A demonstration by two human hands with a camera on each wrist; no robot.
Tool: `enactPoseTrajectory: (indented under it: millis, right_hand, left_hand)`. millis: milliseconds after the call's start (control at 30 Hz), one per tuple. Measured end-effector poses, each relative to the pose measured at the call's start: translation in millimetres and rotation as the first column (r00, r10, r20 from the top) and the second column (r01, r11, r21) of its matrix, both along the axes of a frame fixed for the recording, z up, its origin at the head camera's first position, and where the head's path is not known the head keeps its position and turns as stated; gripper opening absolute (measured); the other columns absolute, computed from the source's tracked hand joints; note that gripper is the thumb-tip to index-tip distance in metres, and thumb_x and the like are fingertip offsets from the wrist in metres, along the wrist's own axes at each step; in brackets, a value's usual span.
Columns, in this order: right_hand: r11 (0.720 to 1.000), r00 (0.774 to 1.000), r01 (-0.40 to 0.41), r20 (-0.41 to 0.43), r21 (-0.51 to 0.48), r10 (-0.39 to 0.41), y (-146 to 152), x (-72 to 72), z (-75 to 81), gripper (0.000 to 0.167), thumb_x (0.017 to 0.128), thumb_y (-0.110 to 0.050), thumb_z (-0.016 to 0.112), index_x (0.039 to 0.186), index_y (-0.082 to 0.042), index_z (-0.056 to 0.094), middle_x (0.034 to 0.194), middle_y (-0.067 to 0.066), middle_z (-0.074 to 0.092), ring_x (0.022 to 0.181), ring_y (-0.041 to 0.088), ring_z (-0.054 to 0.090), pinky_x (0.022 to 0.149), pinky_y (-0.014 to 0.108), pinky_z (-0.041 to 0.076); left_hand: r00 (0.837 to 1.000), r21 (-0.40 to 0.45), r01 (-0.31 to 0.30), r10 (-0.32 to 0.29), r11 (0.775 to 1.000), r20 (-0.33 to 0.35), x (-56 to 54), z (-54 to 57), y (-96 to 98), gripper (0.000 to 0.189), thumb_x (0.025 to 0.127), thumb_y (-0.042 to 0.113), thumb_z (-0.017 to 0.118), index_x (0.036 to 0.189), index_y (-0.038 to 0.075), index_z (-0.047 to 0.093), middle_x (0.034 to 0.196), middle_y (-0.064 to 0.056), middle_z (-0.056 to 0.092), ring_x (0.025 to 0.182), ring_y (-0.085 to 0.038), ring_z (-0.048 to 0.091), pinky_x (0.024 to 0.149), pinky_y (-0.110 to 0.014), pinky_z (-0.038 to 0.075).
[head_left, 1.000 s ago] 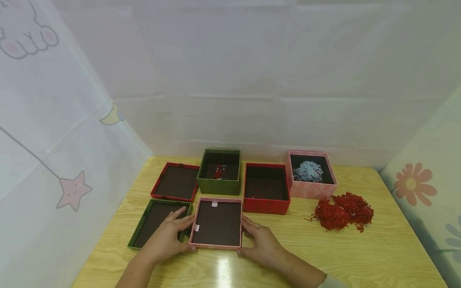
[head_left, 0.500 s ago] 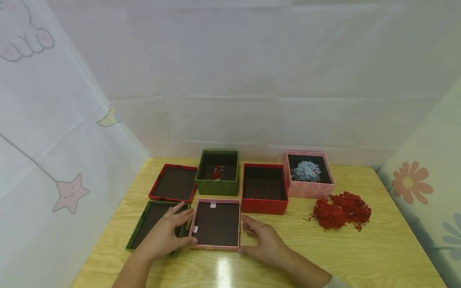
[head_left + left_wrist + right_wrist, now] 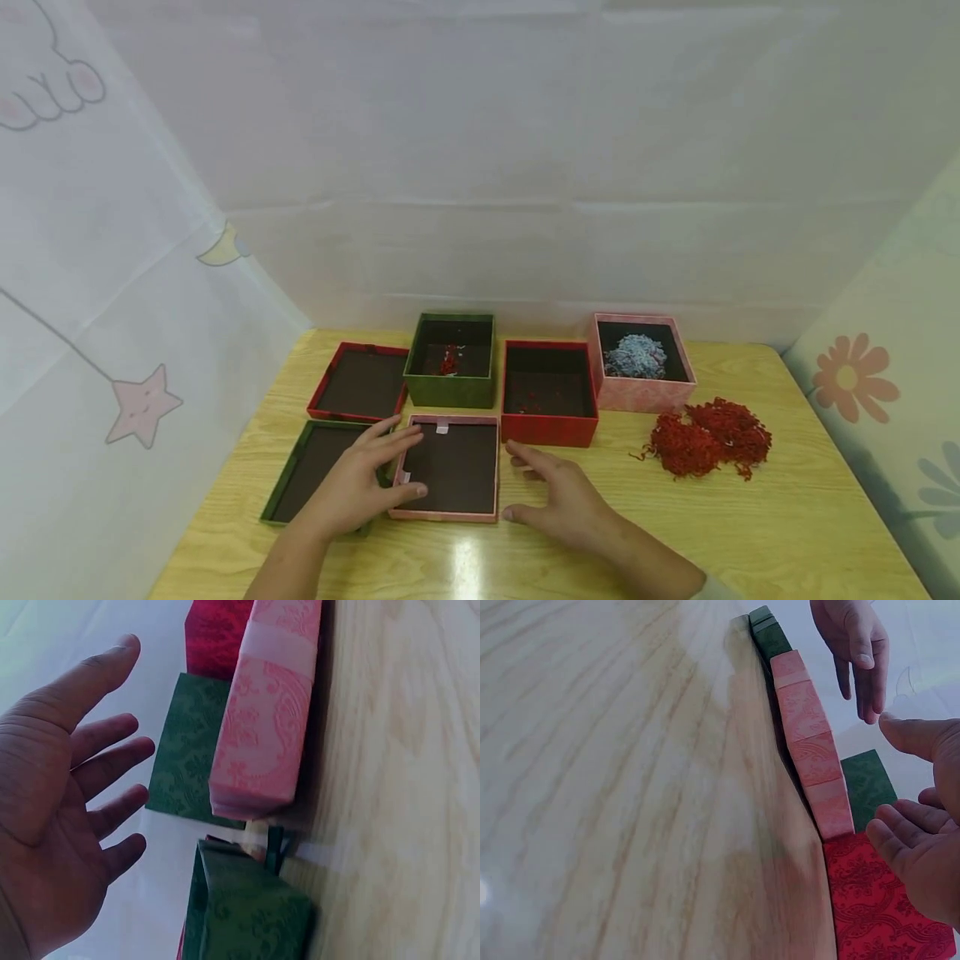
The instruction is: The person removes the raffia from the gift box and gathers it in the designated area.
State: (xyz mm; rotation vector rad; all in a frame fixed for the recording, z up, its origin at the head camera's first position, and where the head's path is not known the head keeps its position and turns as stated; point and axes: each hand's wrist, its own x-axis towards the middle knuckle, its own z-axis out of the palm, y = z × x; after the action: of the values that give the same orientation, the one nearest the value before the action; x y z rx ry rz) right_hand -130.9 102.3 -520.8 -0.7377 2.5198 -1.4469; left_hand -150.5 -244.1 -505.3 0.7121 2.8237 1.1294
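A pink lid [image 3: 459, 471] lies inside up on the table, its dark inner face showing. My left hand [image 3: 360, 479] is above the lid's left edge, fingers and thumb spread. In the left wrist view, that hand [image 3: 64, 795] holds nothing and is apart from the lid's pink side [image 3: 262, 727]. Just off the right edge is my right hand [image 3: 570, 504], its thumb and fingers apart with nothing between them. A green lid [image 3: 307, 467], also inside up, is partly hidden beneath my left hand and forearm.
Behind stand a green box [image 3: 448, 390] with red and white scraps, a red box [image 3: 551, 429] with a few red bits, and a pink box [image 3: 645, 393] holding pale blue shreds. A red lid [image 3: 360, 383] lies back left. Red shredded paper [image 3: 708, 437] is heaped at right.
Both hands have come away from the pink lid's sides. The left hand has lifted over its left edge, and the right has drawn slightly rightward. The lid stays on the table.
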Motion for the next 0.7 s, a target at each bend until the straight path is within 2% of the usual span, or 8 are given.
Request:
enactPoseTrajectory:
  millis: [233,433,567,700]
  right_hand:
    - [0.998,0.998,0.054,-0.021,0.034,-0.053,9,0.3,11.5,0.085,0.084,-0.033,0.089,0.157,-0.026,0.047,0.138,0.007,0.066,0.119,0.032,0.067,0.102,0.050,0.053]
    - [0.997,0.993,0.080,-0.083,0.009,-0.079,17,-2.1,20.0,0.083,0.085,-0.030,0.089,0.157,-0.023,0.047,0.141,0.003,0.063,0.117,0.028,0.068,0.100,0.049,0.055]
    - [0.994,0.989,0.105,-0.103,0.024,-0.102,24,-3.2,24.7,0.083,0.085,-0.030,0.089,0.156,-0.023,0.047,0.136,-0.003,0.066,0.113,0.019,0.068,0.099,0.048,0.055]
    - [0.989,0.987,0.139,-0.088,0.054,-0.134,31,-4.4,29.2,0.084,0.084,-0.032,0.090,0.157,-0.024,0.048,0.135,-0.008,0.066,0.114,0.014,0.067,0.101,0.048,0.054]
  left_hand:
    - [0.998,0.013,0.043,-0.042,0.999,-0.044,-5.4,9.7,16.2,0.074,0.086,0.059,0.079,0.152,0.033,0.055,0.157,0.009,0.049,0.152,-0.031,0.033,0.107,-0.070,0.040]
    - [0.991,0.023,0.072,-0.069,0.997,-0.110,-11.9,15.6,30.6,0.070,0.089,0.057,0.078,0.151,0.032,0.057,0.154,0.006,0.053,0.149,-0.027,0.038,0.108,-0.068,0.041]
    - [0.990,0.053,0.092,-0.086,0.994,-0.109,-15.4,19.6,39.3,0.069,0.088,0.055,0.079,0.149,0.028,0.059,0.153,0.003,0.055,0.147,-0.024,0.041,0.108,-0.065,0.042]
    - [0.988,0.071,0.121,-0.113,0.990,-0.104,-20.0,22.8,48.4,0.070,0.089,0.056,0.078,0.151,0.032,0.056,0.153,0.005,0.054,0.147,-0.021,0.041,0.109,-0.061,0.044]
